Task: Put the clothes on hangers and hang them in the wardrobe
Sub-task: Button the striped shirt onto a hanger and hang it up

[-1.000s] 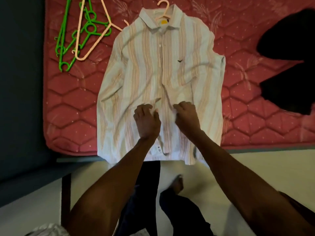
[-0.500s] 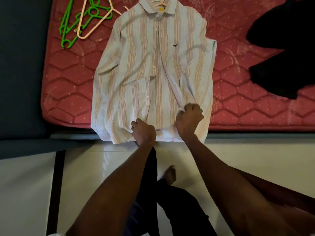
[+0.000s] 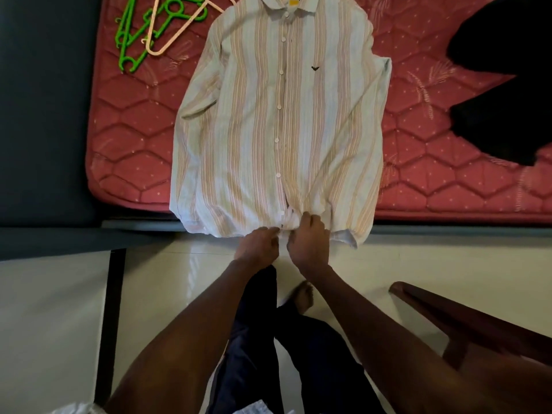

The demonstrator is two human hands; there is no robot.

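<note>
Both hands meet at the bottom hem of the striped shirt [image 3: 277,121], right at the button placket. The left hand [image 3: 259,245] has its fingers curled, pinching the hem just left of the lowest button; the right hand [image 3: 307,242] has its fingers curled over the hem on the other side of the placket, gripping the fabric there. The two hands almost touch.

The shirt lies flat, front up, on a pink quilted mattress [image 3: 433,162], collar toward the far edge and hem hanging slightly over the near edge. It is buttoned down its length, with pale blue, white and orange-tan vertical stripes and a small dark emblem on the chest. Its sleeves are folded along the sides, one cuff showing at the near right corner of the shirt.

Near the far left corner of the mattress lie green hangers [image 3: 131,40] with a peach hanger [image 3: 176,28] across them, well apart from the hands. A black garment [image 3: 507,85] covers the mattress's right side.

Below the near edge runs a glossy pale tiled floor [image 3: 179,279]. A dark wall or panel stands to the left, and a brown wooden piece [image 3: 466,321] sits at the lower right. The person's dark trousers and a bare foot show between the arms.
</note>
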